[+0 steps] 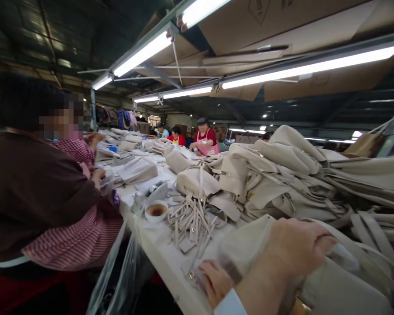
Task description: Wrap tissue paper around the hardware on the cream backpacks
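Note:
A pale beige bag (246, 243) lies in front of me at the table edge, partly covered by my forearm. My left hand (215, 280) is at its near left end, fingers bent together against it; the grip is partly hidden. Close to those fingertips lies a strap with a metal buckle (192, 275). My right hand (297, 245) is over the bag, fingers curled around a thin white cloth (344, 257), which is blurred. Below it, a gold-coloured metal fitting (300, 306) shows on beige material.
A large heap of beige bags (276, 175) rises at the right. Loose straps (193, 221), a white bowl of brown liquid (156, 211) and a tape dispenser (156, 191) stand on the table (157, 245). A co-worker (36, 183) sits close at left; others work farther back. Clear plastic (118, 262) hangs off the edge.

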Demonstrator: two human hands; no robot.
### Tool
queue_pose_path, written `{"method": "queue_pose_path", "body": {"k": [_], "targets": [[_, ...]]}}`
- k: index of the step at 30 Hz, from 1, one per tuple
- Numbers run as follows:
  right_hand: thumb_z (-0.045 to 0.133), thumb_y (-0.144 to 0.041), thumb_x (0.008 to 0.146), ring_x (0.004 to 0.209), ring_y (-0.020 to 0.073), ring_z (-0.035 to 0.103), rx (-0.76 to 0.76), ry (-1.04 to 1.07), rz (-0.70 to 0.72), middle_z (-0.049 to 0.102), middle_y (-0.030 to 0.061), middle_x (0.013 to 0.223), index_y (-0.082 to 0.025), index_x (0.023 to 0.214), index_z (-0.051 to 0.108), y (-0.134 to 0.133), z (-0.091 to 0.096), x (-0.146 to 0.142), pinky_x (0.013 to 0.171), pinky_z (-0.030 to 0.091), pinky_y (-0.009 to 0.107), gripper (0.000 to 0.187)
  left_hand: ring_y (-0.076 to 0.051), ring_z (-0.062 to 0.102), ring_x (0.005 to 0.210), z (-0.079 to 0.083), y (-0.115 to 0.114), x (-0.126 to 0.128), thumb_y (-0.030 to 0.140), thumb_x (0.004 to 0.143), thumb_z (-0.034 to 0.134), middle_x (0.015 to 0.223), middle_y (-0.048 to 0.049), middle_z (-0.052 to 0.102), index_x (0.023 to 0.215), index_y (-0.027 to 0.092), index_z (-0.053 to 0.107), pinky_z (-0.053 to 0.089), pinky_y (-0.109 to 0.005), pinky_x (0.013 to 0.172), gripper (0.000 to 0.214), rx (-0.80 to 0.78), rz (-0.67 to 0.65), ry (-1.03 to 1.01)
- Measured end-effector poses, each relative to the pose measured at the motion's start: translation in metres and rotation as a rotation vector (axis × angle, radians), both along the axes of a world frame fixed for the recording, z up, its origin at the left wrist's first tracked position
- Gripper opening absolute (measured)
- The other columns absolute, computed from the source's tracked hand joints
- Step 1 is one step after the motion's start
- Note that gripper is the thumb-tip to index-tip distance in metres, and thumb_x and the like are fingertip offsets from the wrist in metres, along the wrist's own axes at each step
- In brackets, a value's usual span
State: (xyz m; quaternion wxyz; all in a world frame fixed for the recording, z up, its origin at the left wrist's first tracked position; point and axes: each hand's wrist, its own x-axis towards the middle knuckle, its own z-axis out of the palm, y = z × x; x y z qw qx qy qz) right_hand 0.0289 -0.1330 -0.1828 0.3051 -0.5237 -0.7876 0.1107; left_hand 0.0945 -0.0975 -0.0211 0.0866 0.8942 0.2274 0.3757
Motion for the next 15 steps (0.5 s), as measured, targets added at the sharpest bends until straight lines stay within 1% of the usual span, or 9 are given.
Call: {"method": "queue_pose_path", "body": {"k": [2,4,5,7,8,9,11,13,15], "targets": [[0.072,-0.027,0.078,0.115,0.0333,0.064,-0.100,-0.139,-0.015,0.066,0.0147,0.131,-0.021,0.117,0.069,0.010,0.004,-0.018,0.098,0.052,0.046,0.040,-0.022,0.071,0.095,-0.001,0.003,-0.003,0.040,0.101,0.041,0.107,-0.0045,0.077,0.105,0.021,0.069,0.052,-0.031,0.074,0.034,0.041,-0.005,0.026],[0.083,-0.035,0.063,0.132,0.0423,0.050,-0.194,-0.274,-0.019,0.049,0.0163,0.151,-0.022,0.133,0.060,0.011,0.009,-0.029,0.108,0.041,0.055,0.075,-0.022,0.071,0.097,-0.002,0.006,-0.005,0.040,0.101,0.039,0.107,-0.0044,0.077,0.106,0.022,0.068,0.052,-0.031,0.072,0.035,0.066,-0.019,0.041],[0.086,-0.038,0.057,0.134,0.0450,0.046,-0.219,-0.311,-0.020,0.043,0.0168,0.155,-0.021,0.139,0.055,0.009,0.010,-0.032,0.110,0.039,0.058,0.090,-0.022,0.071,0.098,-0.004,0.008,-0.005,0.039,0.102,0.038,0.108,-0.0041,0.077,0.108,0.022,0.068,0.052,-0.030,0.072,0.035,0.072,-0.023,0.044],[0.087,-0.035,0.053,0.135,0.0456,0.045,-0.224,-0.338,-0.052,0.035,0.0181,0.159,-0.019,0.149,0.042,0.004,0.007,-0.032,0.109,0.039,0.058,0.107,-0.020,0.070,0.099,-0.007,0.011,-0.003,0.038,0.102,0.038,0.110,-0.0030,0.077,0.114,0.025,0.066,0.052,-0.031,0.072,0.033,0.075,-0.028,0.037],[0.087,-0.032,0.054,0.134,0.0446,0.047,-0.195,-0.337,-0.090,0.035,0.0192,0.159,-0.018,0.150,0.039,0.002,0.003,-0.030,0.109,0.041,0.055,0.109,-0.020,0.070,0.099,-0.010,0.011,-0.001,0.037,0.102,0.039,0.111,-0.0027,0.076,0.116,0.026,0.065,0.052,-0.031,0.073,0.032,0.077,-0.030,0.027],[0.085,-0.029,0.056,0.133,0.0431,0.049,-0.149,-0.333,-0.127,0.038,0.0202,0.157,-0.017,0.149,0.043,0.000,-0.003,-0.028,0.108,0.042,0.052,0.103,-0.020,0.070,0.099,-0.012,0.011,0.002,0.037,0.101,0.041,0.112,-0.0028,0.076,0.117,0.027,0.065,0.052,-0.031,0.073,0.031,0.077,-0.031,0.015],[0.082,-0.022,0.063,0.124,0.0398,0.057,-0.059,-0.338,-0.148,0.054,0.0199,0.145,-0.018,0.134,0.060,-0.002,-0.017,-0.023,0.102,0.047,0.047,0.074,-0.021,0.070,0.099,-0.017,0.011,0.008,0.035,0.100,0.044,0.111,-0.0040,0.077,0.117,0.026,0.066,0.052,-0.033,0.073,0.029,0.064,-0.034,-0.012],[0.077,-0.017,0.070,0.109,0.0360,0.065,0.006,-0.324,-0.092,0.070,0.0145,0.125,-0.022,0.114,0.072,-0.005,-0.028,-0.021,0.092,0.052,0.044,0.045,-0.022,0.070,0.099,-0.018,0.011,0.012,0.034,0.099,0.046,0.109,-0.0063,0.077,0.116,0.025,0.068,0.052,-0.034,0.074,0.029,0.031,-0.029,-0.018],[0.073,-0.014,0.076,0.096,0.0311,0.069,0.064,-0.258,-0.018,0.075,0.0093,0.106,-0.025,0.100,0.074,-0.009,-0.032,-0.017,0.080,0.054,0.040,0.027,-0.023,0.069,0.099,-0.015,0.012,0.012,0.034,0.099,0.048,0.109,-0.0089,0.076,0.115,0.023,0.069,0.051,-0.034,0.077,0.029,-0.007,-0.040,-0.002]]}}
